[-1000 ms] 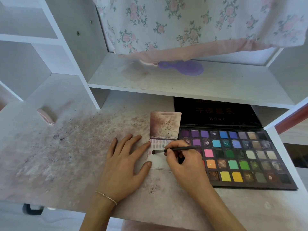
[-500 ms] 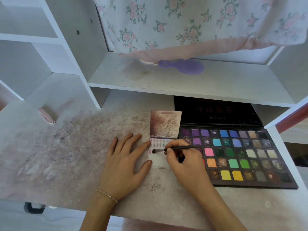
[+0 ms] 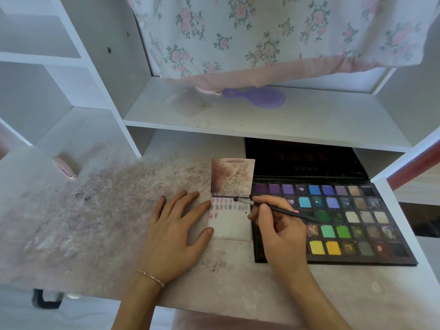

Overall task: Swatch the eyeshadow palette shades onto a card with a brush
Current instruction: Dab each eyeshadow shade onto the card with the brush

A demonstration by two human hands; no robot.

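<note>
Left hand (image 3: pixel 175 231) flat, fingers spread, index and thumb tips against the small white swatch card's (image 3: pixel 232 226) left edge to pin it. Right hand (image 3: pixel 277 225) pinches thin dark-handled brush (image 3: pixel 273 208), tip seemingly at card's top row. Open black multicolour eyeshadow palette (image 3: pixel 352 225) just right, within reach

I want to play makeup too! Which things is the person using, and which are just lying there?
Being used:
thin dark-handled brush, held by the right hand
small white swatch card, steadied by the left hand
big black eyeshadow palette

Just lying about:
purple plastic hairbrush on the shelf
pink oval thing
floral cloth
</note>
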